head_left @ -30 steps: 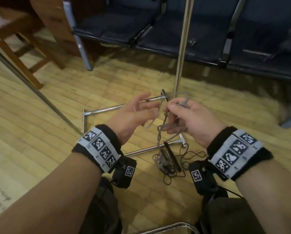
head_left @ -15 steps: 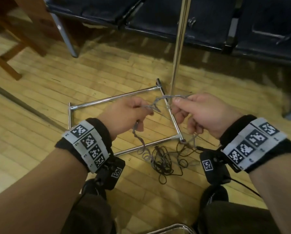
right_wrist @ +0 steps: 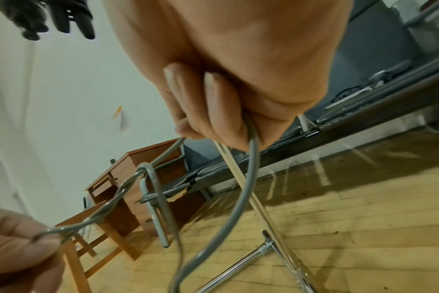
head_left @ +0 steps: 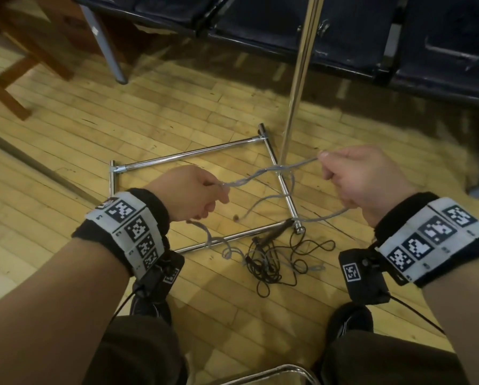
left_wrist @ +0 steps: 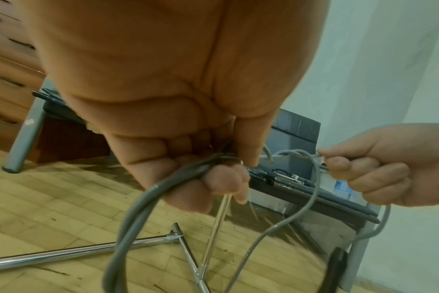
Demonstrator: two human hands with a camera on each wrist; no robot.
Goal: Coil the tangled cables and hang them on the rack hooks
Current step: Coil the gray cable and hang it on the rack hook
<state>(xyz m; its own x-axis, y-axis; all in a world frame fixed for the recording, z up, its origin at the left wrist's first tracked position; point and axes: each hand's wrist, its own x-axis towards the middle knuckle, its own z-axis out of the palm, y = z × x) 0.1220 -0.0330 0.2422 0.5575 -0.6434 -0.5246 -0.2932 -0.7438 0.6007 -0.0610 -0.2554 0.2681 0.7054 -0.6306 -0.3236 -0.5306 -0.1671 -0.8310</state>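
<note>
A grey cable [head_left: 263, 173] stretches, twisted on itself, between my two hands above the floor. My left hand [head_left: 194, 194] pinches one end of the stretch, and in the left wrist view its fingers curl round doubled grey cable [left_wrist: 178, 174]. My right hand [head_left: 352, 176] pinches the other end, with a strand [right_wrist: 251, 158] trailing out below its curled fingers. Loops of grey cable hang down to a tangle of thin black cables [head_left: 277, 259] on the wooden floor. The chrome rack's pole [head_left: 299, 76] rises from its rectangular base [head_left: 188, 155] just beyond my hands. No hooks are in view.
Dark blue bench seats [head_left: 288, 20] on grey legs run along the back. Wooden furniture legs [head_left: 8, 76] stand at the far left. A chrome tube [head_left: 274, 375] curves at the bottom edge between my knees. A wooden desk [right_wrist: 138, 178] shows in the right wrist view.
My hands have drawn apart, left going left and right going right, pulling the grey cable taut between them. More of the cable has lifted off the floor tangle.
</note>
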